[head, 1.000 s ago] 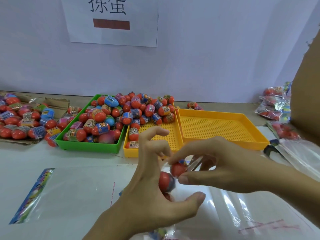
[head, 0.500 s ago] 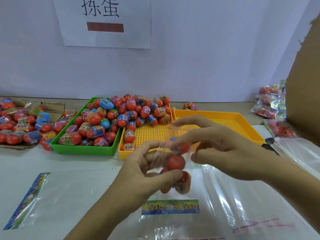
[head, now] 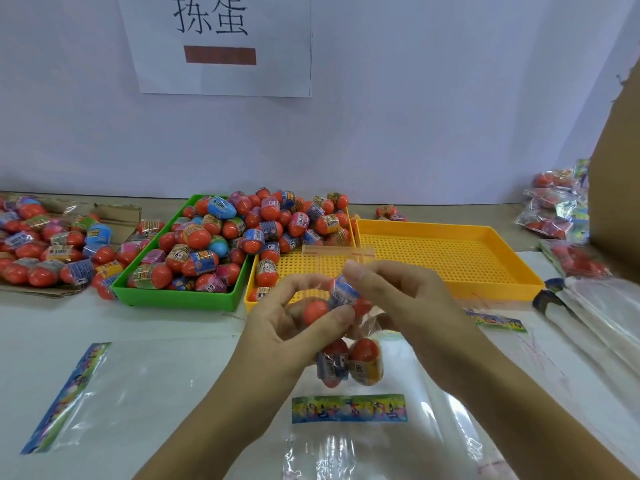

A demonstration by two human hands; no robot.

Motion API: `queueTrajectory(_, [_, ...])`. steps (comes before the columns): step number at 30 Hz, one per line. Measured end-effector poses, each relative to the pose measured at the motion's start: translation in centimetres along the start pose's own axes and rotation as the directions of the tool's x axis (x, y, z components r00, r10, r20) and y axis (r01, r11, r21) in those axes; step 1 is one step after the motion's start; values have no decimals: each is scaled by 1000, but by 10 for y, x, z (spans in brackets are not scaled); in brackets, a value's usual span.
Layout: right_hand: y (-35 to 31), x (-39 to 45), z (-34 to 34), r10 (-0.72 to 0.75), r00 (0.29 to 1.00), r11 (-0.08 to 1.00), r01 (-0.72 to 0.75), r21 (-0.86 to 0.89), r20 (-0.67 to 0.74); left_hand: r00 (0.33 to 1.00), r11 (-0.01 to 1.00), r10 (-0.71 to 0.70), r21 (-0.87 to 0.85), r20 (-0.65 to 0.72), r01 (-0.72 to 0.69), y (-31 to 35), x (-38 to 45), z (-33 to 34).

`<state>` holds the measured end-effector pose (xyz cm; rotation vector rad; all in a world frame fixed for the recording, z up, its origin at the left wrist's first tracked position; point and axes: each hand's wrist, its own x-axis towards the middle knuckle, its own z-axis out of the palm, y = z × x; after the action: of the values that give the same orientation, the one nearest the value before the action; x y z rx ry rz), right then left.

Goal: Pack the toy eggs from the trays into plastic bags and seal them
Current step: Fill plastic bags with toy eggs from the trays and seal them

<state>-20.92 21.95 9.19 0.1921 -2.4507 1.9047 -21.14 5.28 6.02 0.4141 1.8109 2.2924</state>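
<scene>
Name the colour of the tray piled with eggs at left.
Green tray, clearest in the head view.

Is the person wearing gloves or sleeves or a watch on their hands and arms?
No. The left hand and the right hand are both bare, with no gloves and no rings that I can see. Both forearms are bare too as far as the picture shows: no sleeves, no watch, no bracelet. The fingernails look short and unpainted.

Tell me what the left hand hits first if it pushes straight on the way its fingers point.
Likely the right hand, just past the bagged eggs the left hand already holds; depth is unclear.
</scene>
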Motion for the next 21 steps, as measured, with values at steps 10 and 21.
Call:
queueTrajectory(10, [9, -6, -1, 42, 997, 986, -52, 162, 62, 995, 988, -103, -117, -2, 102, 7, 2, -1])
queueTrajectory(21, [16, -6, 1, 32, 994, 983, -12, 184, -108, 981, 977, -173, -144, -82, 160, 4, 5, 3])
